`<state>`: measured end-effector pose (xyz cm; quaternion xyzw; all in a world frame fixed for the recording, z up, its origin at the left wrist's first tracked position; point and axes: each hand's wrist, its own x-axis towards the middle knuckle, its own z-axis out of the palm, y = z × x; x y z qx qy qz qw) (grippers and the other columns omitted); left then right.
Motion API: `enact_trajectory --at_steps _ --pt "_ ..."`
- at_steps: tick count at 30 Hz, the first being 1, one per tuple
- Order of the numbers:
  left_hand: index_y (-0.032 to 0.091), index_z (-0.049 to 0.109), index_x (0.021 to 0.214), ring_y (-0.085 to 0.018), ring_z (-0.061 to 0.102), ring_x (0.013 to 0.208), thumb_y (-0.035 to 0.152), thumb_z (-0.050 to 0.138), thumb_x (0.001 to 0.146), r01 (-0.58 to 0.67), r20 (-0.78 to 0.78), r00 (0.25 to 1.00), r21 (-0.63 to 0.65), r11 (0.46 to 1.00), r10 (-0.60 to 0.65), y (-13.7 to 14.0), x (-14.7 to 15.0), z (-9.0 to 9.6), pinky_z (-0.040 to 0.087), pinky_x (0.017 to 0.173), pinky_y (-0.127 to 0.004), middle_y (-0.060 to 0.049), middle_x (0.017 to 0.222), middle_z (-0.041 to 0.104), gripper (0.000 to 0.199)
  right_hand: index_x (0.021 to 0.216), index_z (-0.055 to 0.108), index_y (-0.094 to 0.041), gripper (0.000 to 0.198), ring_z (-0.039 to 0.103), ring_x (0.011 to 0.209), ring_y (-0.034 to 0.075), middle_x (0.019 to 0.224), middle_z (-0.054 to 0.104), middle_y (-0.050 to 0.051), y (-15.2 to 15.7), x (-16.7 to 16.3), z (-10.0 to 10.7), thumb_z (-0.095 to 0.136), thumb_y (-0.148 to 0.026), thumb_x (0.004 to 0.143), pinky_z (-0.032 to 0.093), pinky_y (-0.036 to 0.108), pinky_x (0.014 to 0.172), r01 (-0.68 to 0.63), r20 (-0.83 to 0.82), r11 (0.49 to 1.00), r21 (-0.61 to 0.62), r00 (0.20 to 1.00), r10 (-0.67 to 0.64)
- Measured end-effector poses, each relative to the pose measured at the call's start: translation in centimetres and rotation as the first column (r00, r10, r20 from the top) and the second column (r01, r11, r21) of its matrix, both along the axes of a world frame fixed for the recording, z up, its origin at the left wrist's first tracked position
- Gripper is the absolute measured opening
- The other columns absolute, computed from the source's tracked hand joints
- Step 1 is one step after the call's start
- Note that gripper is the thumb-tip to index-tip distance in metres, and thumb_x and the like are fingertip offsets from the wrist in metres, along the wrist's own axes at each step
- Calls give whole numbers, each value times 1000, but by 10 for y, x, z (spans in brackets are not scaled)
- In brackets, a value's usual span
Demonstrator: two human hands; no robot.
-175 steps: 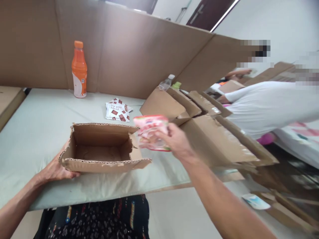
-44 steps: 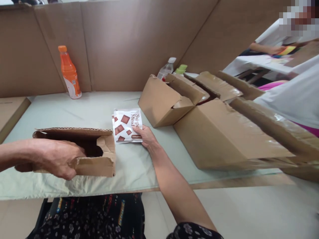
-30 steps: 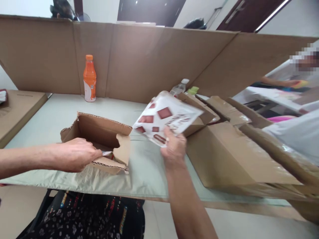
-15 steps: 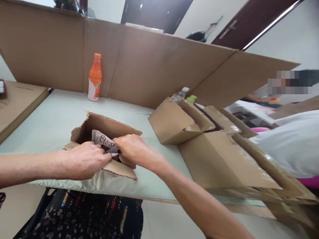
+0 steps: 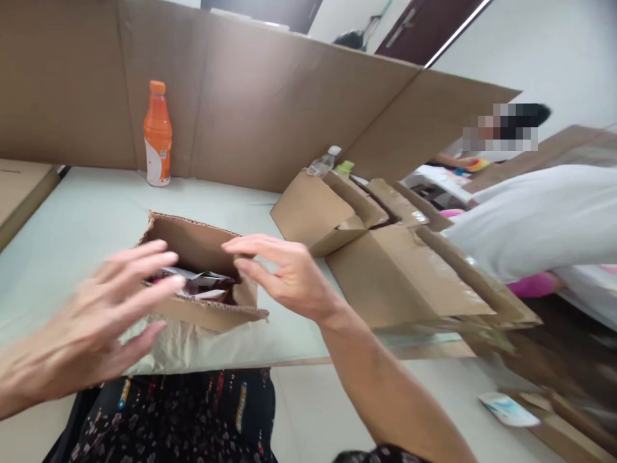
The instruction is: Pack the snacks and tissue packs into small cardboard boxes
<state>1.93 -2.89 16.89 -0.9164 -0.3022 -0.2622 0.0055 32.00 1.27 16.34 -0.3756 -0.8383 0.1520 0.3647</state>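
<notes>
On the pale surface [image 5: 81, 212], packets [image 5: 207, 280] lie inside the cardboard box [image 5: 207, 314]; your left hand [image 5: 106, 315] and right hand [image 5: 284, 276], each grip apart, seem mid-packing, which likely calls next for steadying the box.

This looks like a work room inside a building, not a home. I can't tell if it is part of a shop or a factory. A long table [image 5: 87, 206] with a pale green cover runs across the middle, and a tall cardboard wall [image 5: 270, 96] stands at its back. Brown cardboard boxes [image 5: 405, 276] crowd the right of the middle, and an open box [image 5: 219, 316] with packets [image 5: 207, 283] in it sits left of the middle. At the right, a person in white [image 5: 540, 215] is close by, and another person [image 5: 448, 161] is at a white table [image 5: 446, 177]. A dark door [image 5: 414, 32] and plain white wall [image 5: 563, 58] show at the upper right. The floor [image 5: 313, 411] is pale and smooth.
</notes>
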Motion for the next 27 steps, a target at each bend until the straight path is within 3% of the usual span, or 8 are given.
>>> enact_trajectory --at_steps 2,5,9,14,17,20,23,27 --pt "33 38 159 -32 44 150 35 66 96 -154 98 983 -18 988 155 -1 -20 -8 43 125 -51 -4 162 46 70 101 77 -22 18 76 103 19 107 81 5 -13 13 -9 59 -20 101 59 34 95 166 -213 982 92 966 -143" --pt "34 27 164 -33 55 142 54 68 92 -275 170 936 -187 943 307 2 -35 -29 47 121 -54 -5 158 53 85 96 77 -22 17 77 94 18 99 82 4 -20 19 -30 61 -19 99 61 33 88 178 -197 982 64 967 -162" --pt "39 35 159 -26 69 125 52 59 99 -254 211 922 -304 918 324 13 -30 -49 54 113 -47 -1 130 74 66 97 76 -22 18 78 96 19 103 82 5 -14 14 -46 59 -20 101 61 36 90 97 -134 995 22 987 -93" --pt "38 50 148 -25 74 106 53 58 100 -406 266 834 -296 865 483 25 -16 -51 60 103 -46 0 124 75 51 132 66 -23 33 61 134 26 143 66 13 -11 20 -39 59 -36 102 52 49 111 345 -264 927 149 917 -299" --pt "38 44 153 -27 70 110 50 61 99 -475 273 801 -253 843 533 28 -11 -52 57 108 -53 -4 132 67 57 153 49 -24 58 61 135 28 147 64 15 -16 29 -41 48 -56 105 50 54 112 125 -92 992 -9 988 -125" --pt "36 50 146 -30 64 123 44 60 101 -458 269 821 -217 862 504 29 -7 -52 52 114 -59 -7 140 57 47 156 47 -24 72 52 144 31 152 59 15 -27 35 -54 40 -72 102 42 58 119 -70 78 993 -97 994 78" --pt "33 63 129 -32 57 136 39 55 104 -405 240 858 -229 885 454 28 -9 -56 48 119 -61 -6 147 51 27 155 48 -21 80 30 158 36 163 47 17 -32 34 -73 54 -74 95 31 64 125 -39 203 999 -13 978 41" --pt "49 54 142 -39 52 142 47 52 102 -404 187 863 -307 862 470 19 -21 -69 47 118 -68 2 161 41 40 150 54 -21 73 21 161 36 163 46 16 -22 24 -92 68 -63 91 30 66 126 22 210 998 66 977 -36"
